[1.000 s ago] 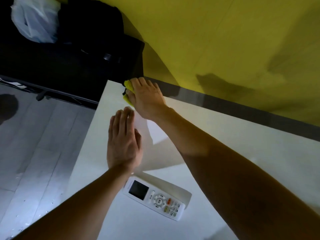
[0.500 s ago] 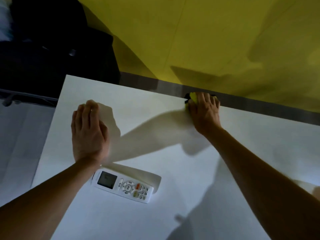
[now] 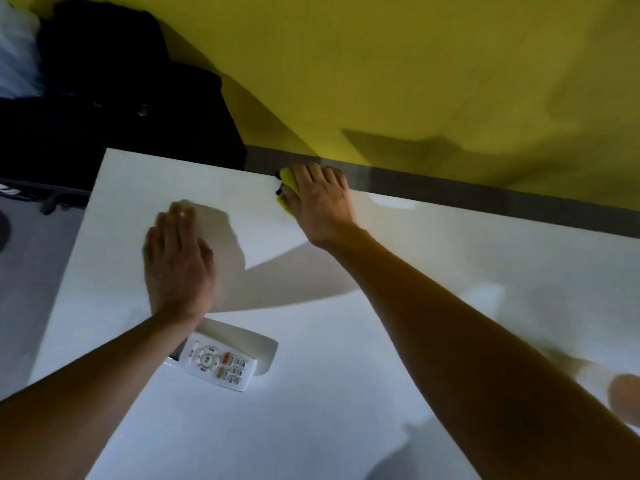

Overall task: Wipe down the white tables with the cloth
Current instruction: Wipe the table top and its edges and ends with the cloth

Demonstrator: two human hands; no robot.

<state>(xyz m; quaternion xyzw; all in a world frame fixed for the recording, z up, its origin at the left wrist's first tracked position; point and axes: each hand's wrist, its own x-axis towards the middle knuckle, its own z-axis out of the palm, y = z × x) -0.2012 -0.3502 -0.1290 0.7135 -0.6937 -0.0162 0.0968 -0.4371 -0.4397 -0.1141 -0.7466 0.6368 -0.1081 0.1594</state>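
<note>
While the dim room is being lit from the near side, a pale plastic bag [image 3: 15,60] is being shown at the far left, blurred, beside a dark bulky shape [image 3: 114,109] that cannot be told more exactly. Below these, a strip of grey floor [image 3: 31,278] is being seen along the left edge of the white tabletop [image 3: 346,427].

On the left part of the tabletop, the left hand [image 3: 176,261] is being laid flat, palm down, with its fingers [image 3: 176,223] straight and pressed together, pointing toward the far edge; nothing is being held by it. A broad shadow is being cast by it onto the surface just to its right.

Just near of the left wrist, a white remote control [image 3: 218,365] is being left lying flat on the tabletop, its buttons facing up and its left end being hidden under the left forearm.

Further right, at the far edge of the tabletop, the yellow cloth [image 3: 288,183] is being pressed down under the right hand [image 3: 322,206]. Only a small bunched part of the cloth is being shown, sticking out at the left side of the hand, right where the tabletop meets the grey strip [image 3: 485,199] at the foot of the wall. The right fingers [image 3: 325,178] are being held slightly spread and lightly bent over the cloth, their tips reaching to the far edge.

Behind everything, the yellow wall [image 3: 415,64] is being crossed by soft shadows.
</note>
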